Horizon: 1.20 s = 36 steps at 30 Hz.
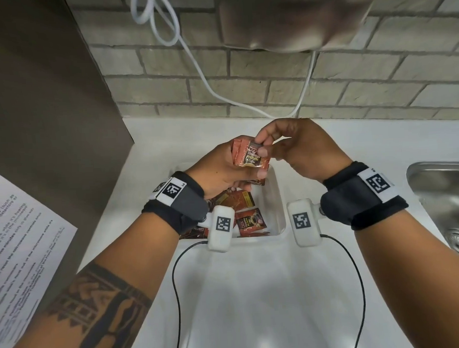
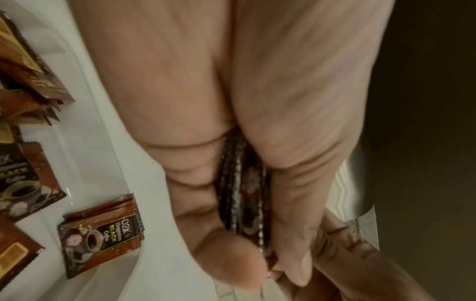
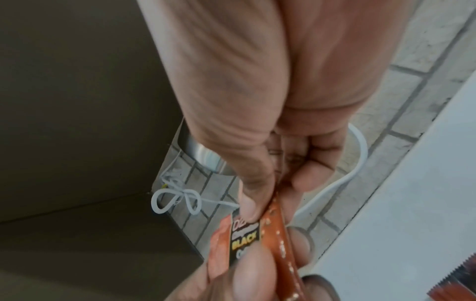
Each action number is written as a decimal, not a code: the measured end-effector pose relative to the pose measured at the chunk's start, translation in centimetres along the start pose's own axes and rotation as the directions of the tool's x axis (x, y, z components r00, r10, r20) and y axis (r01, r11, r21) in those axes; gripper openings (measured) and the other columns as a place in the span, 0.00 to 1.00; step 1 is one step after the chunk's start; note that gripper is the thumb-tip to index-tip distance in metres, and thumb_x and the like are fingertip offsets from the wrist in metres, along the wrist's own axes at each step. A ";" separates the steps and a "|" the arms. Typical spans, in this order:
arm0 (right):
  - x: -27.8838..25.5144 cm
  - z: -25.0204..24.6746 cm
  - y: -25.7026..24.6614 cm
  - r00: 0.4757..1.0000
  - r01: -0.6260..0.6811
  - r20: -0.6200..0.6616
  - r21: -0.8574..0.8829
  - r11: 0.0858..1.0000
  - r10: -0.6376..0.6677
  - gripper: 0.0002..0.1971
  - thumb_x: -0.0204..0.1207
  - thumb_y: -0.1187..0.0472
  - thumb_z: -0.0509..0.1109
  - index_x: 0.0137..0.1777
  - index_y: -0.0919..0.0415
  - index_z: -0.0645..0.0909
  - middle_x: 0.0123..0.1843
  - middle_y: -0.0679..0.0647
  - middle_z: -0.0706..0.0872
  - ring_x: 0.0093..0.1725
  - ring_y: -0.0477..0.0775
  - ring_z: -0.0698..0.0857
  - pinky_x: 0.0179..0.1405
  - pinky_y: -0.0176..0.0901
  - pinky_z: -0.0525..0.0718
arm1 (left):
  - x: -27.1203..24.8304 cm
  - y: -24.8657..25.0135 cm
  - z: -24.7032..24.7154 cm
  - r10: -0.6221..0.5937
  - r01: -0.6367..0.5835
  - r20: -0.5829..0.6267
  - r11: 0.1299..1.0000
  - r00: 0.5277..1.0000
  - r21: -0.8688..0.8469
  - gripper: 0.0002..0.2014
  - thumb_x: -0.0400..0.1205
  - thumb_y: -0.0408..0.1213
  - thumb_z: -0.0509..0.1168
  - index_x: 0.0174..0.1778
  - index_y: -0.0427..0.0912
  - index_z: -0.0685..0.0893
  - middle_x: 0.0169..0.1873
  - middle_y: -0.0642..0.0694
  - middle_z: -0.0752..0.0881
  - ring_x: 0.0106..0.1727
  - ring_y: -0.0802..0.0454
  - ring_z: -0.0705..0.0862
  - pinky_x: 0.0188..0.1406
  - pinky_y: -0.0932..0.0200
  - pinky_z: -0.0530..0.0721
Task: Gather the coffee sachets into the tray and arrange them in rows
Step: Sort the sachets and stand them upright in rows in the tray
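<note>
My left hand [image 1: 233, 168] holds a small stack of brown coffee sachets [image 1: 251, 157] above the far end of the white tray [image 1: 277, 198]. My right hand [image 1: 269, 143] pinches the top edge of the front sachet in that stack with thumb and forefinger. In the left wrist view the held sachets [image 2: 244, 195] show edge-on between my left hand's thumb and fingers. The right wrist view shows the front sachet [image 3: 244, 236], printed "BLACK", under my right thumb. Several more sachets [image 1: 244, 212] lie loosely in the tray, partly hidden by my left wrist; some sachets [image 2: 103, 234] lie flat on its white floor.
A steel sink [image 1: 442, 200] sits at the right. A brown appliance [image 1: 46, 102] with a printed sheet [image 1: 22, 238] stands at the left. A white cable [image 1: 201, 70] hangs along the brick wall behind. White countertop [image 1: 266, 302] lies in front of the tray.
</note>
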State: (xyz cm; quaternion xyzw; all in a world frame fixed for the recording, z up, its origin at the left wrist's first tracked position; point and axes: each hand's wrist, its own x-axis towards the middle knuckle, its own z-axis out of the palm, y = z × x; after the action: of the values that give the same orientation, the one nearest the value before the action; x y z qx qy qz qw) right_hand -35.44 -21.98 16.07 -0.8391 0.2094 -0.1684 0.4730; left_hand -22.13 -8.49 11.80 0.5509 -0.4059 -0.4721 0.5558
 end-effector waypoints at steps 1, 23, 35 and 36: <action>0.1 -0.1 0.0 1.000 0.000 0.006 -0.008 1.000 0.000 0.08 0.72 0.65 0.81 0.49 0.56 0.90 0.39 0.44 0.87 0.34 0.41 0.84 0.38 0.29 0.80 | 0.0 -0.1 -0.1 -0.001 0.001 0.009 1.000 1.000 -0.001 0.20 0.77 0.25 0.76 0.61 0.43 0.79 0.46 0.48 0.85 0.44 0.52 0.86 0.35 0.58 0.89; 2.7 -0.6 2.9 0.999 -0.039 -0.001 -0.184 0.982 0.039 0.03 0.77 0.63 0.77 0.44 0.54 0.89 0.36 0.44 0.88 0.34 0.37 0.83 0.40 0.30 0.79 | 1.3 -2.3 -2.7 -0.061 0.135 -0.195 0.910 0.979 0.391 0.18 0.78 0.45 0.77 0.61 0.45 0.83 0.46 0.43 0.91 0.37 0.51 0.88 0.30 0.57 0.85; 6.2 2.6 7.2 0.909 -0.163 0.134 -0.756 0.634 0.394 0.14 0.84 0.56 0.65 0.59 0.59 0.89 0.62 0.55 0.88 0.63 0.58 0.84 0.64 0.51 0.83 | 6.5 -4.8 -0.4 -0.593 0.356 -0.065 0.389 0.803 0.850 0.20 0.84 0.50 0.67 0.65 0.40 0.84 0.55 0.40 0.91 0.41 0.48 0.84 0.35 0.59 0.81; 6.4 2.9 7.5 0.905 -0.172 0.127 -0.763 0.623 0.405 0.15 0.84 0.55 0.64 0.60 0.62 0.89 0.61 0.57 0.88 0.62 0.59 0.84 0.64 0.53 0.84 | 7.1 -5.2 -0.4 -0.604 0.369 -0.074 0.381 0.793 0.847 0.22 0.84 0.50 0.68 0.69 0.40 0.83 0.57 0.42 0.89 0.49 0.46 0.86 0.43 0.57 0.84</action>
State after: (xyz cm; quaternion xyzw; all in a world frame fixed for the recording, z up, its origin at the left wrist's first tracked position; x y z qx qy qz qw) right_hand -29.99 -26.65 8.72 -0.9270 0.3216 0.1331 0.1400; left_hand -20.56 -15.08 6.10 0.7756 -0.4618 -0.4302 0.0067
